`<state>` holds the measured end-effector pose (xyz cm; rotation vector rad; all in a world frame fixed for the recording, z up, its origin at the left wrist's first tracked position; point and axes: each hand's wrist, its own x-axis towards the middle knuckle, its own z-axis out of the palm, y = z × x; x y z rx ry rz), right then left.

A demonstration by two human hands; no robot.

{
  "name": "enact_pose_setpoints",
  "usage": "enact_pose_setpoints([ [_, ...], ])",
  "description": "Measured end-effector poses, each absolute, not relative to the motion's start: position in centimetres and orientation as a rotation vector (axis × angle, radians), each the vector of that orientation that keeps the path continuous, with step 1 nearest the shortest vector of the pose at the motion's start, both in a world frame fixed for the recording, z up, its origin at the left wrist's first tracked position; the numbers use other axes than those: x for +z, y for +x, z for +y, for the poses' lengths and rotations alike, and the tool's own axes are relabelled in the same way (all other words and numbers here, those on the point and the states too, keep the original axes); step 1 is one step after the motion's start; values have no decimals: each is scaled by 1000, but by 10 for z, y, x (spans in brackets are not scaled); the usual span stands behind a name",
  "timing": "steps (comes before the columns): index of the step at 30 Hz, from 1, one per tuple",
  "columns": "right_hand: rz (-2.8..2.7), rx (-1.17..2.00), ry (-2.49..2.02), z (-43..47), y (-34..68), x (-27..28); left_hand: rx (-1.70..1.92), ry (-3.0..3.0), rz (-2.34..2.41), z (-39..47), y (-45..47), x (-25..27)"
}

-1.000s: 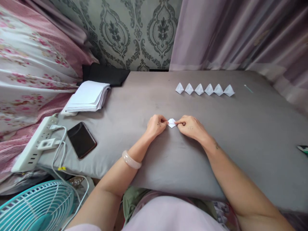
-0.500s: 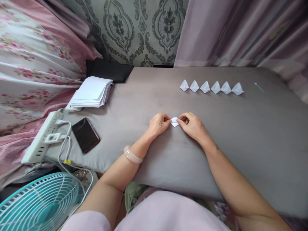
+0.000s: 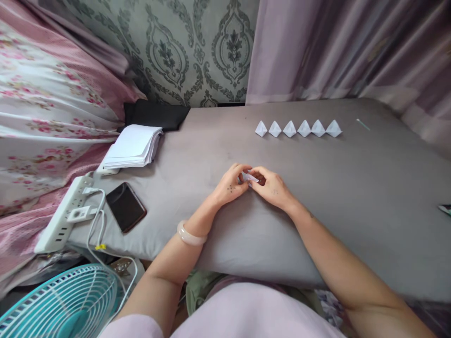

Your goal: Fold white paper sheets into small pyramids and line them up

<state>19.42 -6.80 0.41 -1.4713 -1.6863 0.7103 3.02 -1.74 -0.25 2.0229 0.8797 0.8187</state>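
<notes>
Between my two hands is a small folded white paper [image 3: 251, 177], partly covered by the fingers. My left hand [image 3: 233, 184] pinches its left side, with thumb and fingertips closed on it. On the other side my right hand [image 3: 272, 187] grips it with thumb and forefinger. The fingertips of both hands nearly meet, just over the grey cloth surface [image 3: 218, 141]. Farther back, several folded white paper pieces [image 3: 289, 129] stand in a row, each pointed at the top.
At the left lie a stack of white paper [image 3: 134, 145], a black phone [image 3: 126, 207] and a white power strip [image 3: 65, 213] with cables. A turquoise fan [image 3: 63, 300] stands at lower left. A thin stick [image 3: 362, 124] lies back right; a dark folded item [image 3: 158, 116] lies back left.
Both hands have come closer together, and the fingers now wrap round the folded paper and tilt it. Before, it lay flat with its pointed lower end showing. The view has shifted slightly right.
</notes>
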Motion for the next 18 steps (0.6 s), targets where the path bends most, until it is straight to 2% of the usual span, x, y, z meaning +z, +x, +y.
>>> enact_pose_setpoints([
  [5,-1791,423,-1393,-69,193,6,882,1896,791,-15,33,-5],
  [13,-1427,528,-1343,-64,194,9,909,1205,723,-16,34,7],
  [18,-1483,472,-1283,-61,195,5,872,1136,765,-16,35,7],
])
